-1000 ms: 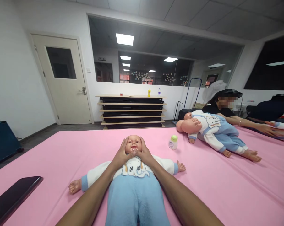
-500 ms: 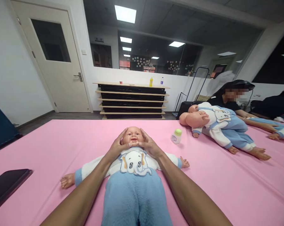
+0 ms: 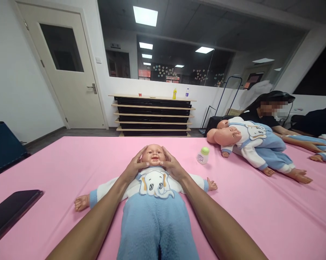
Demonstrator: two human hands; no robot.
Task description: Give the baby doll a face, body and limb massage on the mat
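A baby doll (image 3: 159,213) lies face up on the pink-covered table (image 3: 79,159). It wears a white top with an elephant face and light blue trousers, and its arms are spread out. My left hand (image 3: 134,168) cups one side of the doll's head, fingers along the cheek and temple, thumb by the chin. On the other side my right hand (image 3: 173,168) mirrors it. Both hands are curved around the head and hold it between them, thumbs a little apart below the mouth. A small white bottle with a green cap (image 3: 203,156) stands to the right of the head.
A dark phone-like slab (image 3: 14,209) lies at the left edge. More dolls in similar clothes (image 3: 249,139) lie at the right. Behind them a person in a dark cap (image 3: 271,104) has a hand on another doll. A low stack of shelves (image 3: 153,115) stands beyond the table.
My thumbs have slid slightly outward along the doll's chin, a little farther apart. Both hands stay around its head. The view has shifted slightly.
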